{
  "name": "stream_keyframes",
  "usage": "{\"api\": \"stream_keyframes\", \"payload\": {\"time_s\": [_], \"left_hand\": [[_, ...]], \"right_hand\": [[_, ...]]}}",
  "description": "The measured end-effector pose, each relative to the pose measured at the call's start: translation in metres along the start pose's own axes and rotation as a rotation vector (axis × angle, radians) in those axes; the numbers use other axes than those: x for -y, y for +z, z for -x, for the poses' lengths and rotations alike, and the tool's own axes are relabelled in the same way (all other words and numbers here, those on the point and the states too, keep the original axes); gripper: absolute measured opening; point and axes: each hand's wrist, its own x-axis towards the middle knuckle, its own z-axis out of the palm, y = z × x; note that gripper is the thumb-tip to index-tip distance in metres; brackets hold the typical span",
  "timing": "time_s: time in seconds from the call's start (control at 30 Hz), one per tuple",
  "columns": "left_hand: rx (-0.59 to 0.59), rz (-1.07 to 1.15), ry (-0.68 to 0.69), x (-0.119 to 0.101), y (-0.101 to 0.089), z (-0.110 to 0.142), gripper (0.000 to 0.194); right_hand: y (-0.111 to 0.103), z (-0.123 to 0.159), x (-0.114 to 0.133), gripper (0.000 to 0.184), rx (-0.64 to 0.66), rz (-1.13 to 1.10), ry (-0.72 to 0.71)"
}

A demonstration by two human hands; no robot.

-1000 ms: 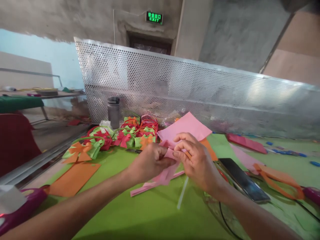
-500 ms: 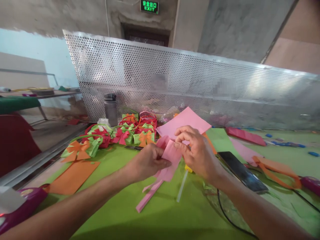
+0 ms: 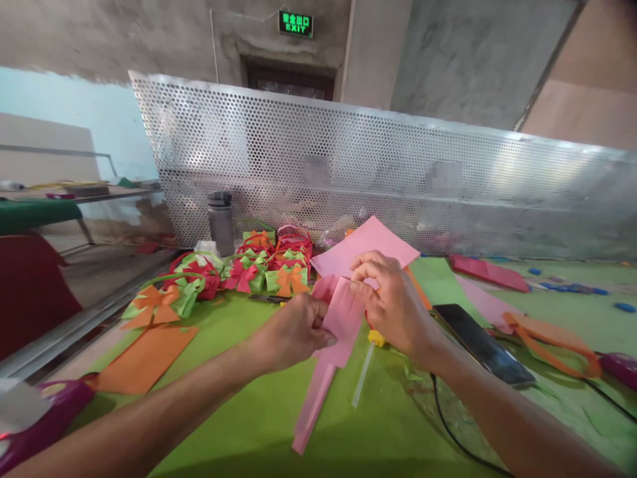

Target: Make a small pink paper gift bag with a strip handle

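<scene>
A folded piece of pink paper [image 3: 343, 318] is held up between my two hands over the green tabletop, with a narrow pink strip [image 3: 314, 408] hanging below it. My left hand [image 3: 301, 330] pinches its left side, thumb across the front. At its upper right edge, the fingertips of my right hand [image 3: 391, 295] grip it. Behind the hands lies a larger pink sheet [image 3: 371, 242]. Near my right wrist is a hot glue gun's yellow tip [image 3: 377, 338] with a clear stick [image 3: 364, 375] by it; most of that tool is hidden.
Small paper bags with bows [image 3: 243, 269] cluster at the back left beside a grey bottle [image 3: 221, 222]. An orange sheet [image 3: 146, 358] lies left. A black phone [image 3: 482, 345], a cable [image 3: 450, 435] and an orange loop [image 3: 552, 342] are right. A perforated metal panel [image 3: 279, 139] stands behind.
The pink strip has swung downward and now hangs straighter, its two ends closer together. My left hand has shifted slightly down along the paper. Both hands keep their hold.
</scene>
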Motion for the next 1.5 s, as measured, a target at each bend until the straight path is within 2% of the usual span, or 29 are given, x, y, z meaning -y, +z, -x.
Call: {"api": "stream_keyframes", "payload": {"time_s": [0.1, 0.2, 0.27, 0.3, 0.37, 0.47, 0.57, 0.63, 0.73, 0.93, 1.1, 1.2, 1.5], "left_hand": [[-0.013, 0.034, -0.016, 0.0, 0.001, -0.002, 0.029], [-0.034, 0.137, -0.032, -0.002, -0.001, -0.003, 0.02], [-0.134, 0.236, -0.042, -0.006, -0.005, -0.003, 0.01], [-0.205, 0.3, -0.043, -0.009, -0.008, -0.003, 0.007], [-0.344, 0.457, -0.032, -0.015, -0.014, -0.003, 0.01], [-0.468, 0.659, 0.027, -0.02, -0.021, -0.003, 0.015], [-0.54, 0.734, 0.072, -0.019, -0.022, -0.004, 0.021], [-0.563, 0.745, 0.083, -0.018, -0.019, -0.005, 0.025], [-0.562, 0.756, 0.098, -0.017, -0.014, -0.005, 0.027], [-0.574, 0.809, 0.134, -0.014, -0.009, -0.006, 0.022], [-0.593, 0.85, 0.124, -0.011, -0.006, -0.007, 0.021], [-0.595, 0.845, 0.112, -0.012, -0.004, -0.006, 0.018], [-0.67, 0.7, 0.008, -0.01, -0.006, -0.007, 0.007]], "right_hand": [[0.002, -0.001, -0.003, 0.014, -0.019, -0.003, -0.016], [0.003, -0.003, -0.007, 0.009, -0.088, -0.049, -0.026], [0.002, -0.004, -0.008, 0.006, -0.172, -0.096, -0.031], [0.002, -0.004, -0.008, 0.01, -0.209, -0.116, -0.031], [0.002, -0.002, -0.005, 0.016, -0.234, -0.15, -0.009], [0.007, 0.004, -0.001, 0.015, -0.127, -0.222, 0.107], [0.017, 0.011, 0.002, 0.025, 0.088, -0.34, 0.251], [0.024, 0.013, 0.002, 0.031, 0.2, -0.442, 0.316], [0.031, 0.014, 0.002, 0.037, 0.251, -0.598, 0.403], [0.035, 0.013, 0.004, 0.035, 0.224, -0.843, 0.607], [0.042, 0.014, 0.007, 0.031, 0.128, -0.98, 0.715], [0.043, 0.014, 0.008, 0.032, 0.084, -0.982, 0.729], [0.043, 0.018, 0.004, 0.032, 0.109, -0.931, 0.698]]}}
